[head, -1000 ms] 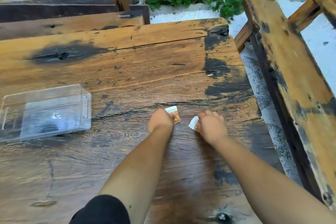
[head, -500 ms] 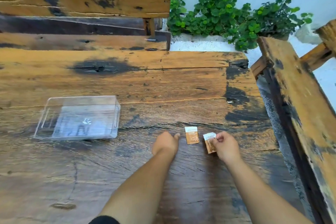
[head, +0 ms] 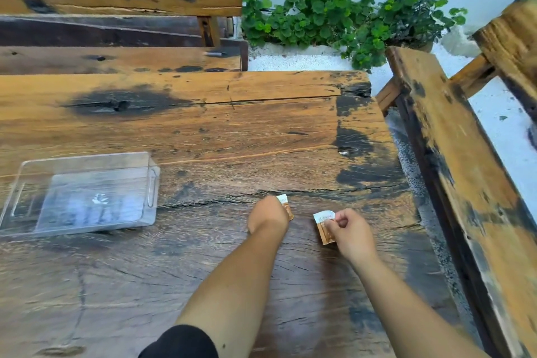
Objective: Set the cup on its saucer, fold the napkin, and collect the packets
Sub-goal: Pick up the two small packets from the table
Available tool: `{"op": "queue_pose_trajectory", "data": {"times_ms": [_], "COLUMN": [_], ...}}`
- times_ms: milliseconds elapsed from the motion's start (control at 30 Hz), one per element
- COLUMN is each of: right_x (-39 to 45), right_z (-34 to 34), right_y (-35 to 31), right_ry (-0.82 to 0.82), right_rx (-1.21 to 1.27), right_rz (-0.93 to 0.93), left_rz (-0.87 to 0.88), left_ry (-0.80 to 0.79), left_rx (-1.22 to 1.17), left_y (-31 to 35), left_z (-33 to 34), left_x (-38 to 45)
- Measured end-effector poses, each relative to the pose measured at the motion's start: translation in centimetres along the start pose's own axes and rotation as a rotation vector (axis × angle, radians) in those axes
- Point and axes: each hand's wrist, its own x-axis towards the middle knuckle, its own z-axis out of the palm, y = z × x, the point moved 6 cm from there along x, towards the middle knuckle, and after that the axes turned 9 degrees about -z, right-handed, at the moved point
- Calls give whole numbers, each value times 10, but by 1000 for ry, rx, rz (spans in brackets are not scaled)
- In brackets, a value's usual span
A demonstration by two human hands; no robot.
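Two small brown-and-white packets lie near the right middle of the wooden table (head: 203, 131). My left hand (head: 267, 216) covers most of one packet (head: 284, 204), its fingers curled over it; only the packet's top and right edge show. My right hand (head: 350, 231) pinches the other packet (head: 324, 225) between thumb and fingers, lifted slightly off the wood. A clear plastic tray (head: 78, 192) with cut-out handles sits at the left, with nothing in it. No cup, saucer or napkin is in view.
A wooden bench (head: 465, 183) runs along the table's right side, with a gap down to white gravel between them. Another bench (head: 116, 58) stands behind the table. Green plants (head: 334, 14) grow against the back wall.
My left hand moved right onto the packet that lay free half a second ago. My right hand keeps its packet. The camera tilted up over the second.
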Motion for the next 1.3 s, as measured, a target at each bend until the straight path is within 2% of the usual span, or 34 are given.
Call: {"op": "queue_pose_trajectory", "data": {"times_ms": [100, 200, 400, 633, 800, 900, 1067, 1200, 1300], "right_x": [-2, -3, -3, -10, -30, -48, -77, -97, -110], "right_z": [3, 6, 8, 38, 73, 89, 114, 154, 196], "right_y": [-5, -4, -2, -39, -72, -78, -128, -206, -268], "right_ry": [-1, -12, -15, -65, -82, -86, -81, -132, -158], "right_rx": [-12, -38, -46, 31, 18, 11, 93, 235, 323], "right_rz": [-21, -24, -11, -27, -57, -35, -68, -128, -163], "left_rz": [109, 168, 183, 127, 205, 176, 132, 74, 1], "left_ry": [91, 100, 124, 50, 29, -20, -59, 6, 64], "left_rx": [62, 90, -43, -64, -14, -43, -353, -740, -909], "left_y": [1, -4, -18, -80, -123, -153, -206, -260, -308], "left_z": [0, 4, -10, -26, -30, -35, -81, -165, -229], "left_x": [-5, 1, 12, 11, 9, 9, 0, 0, 15]}}
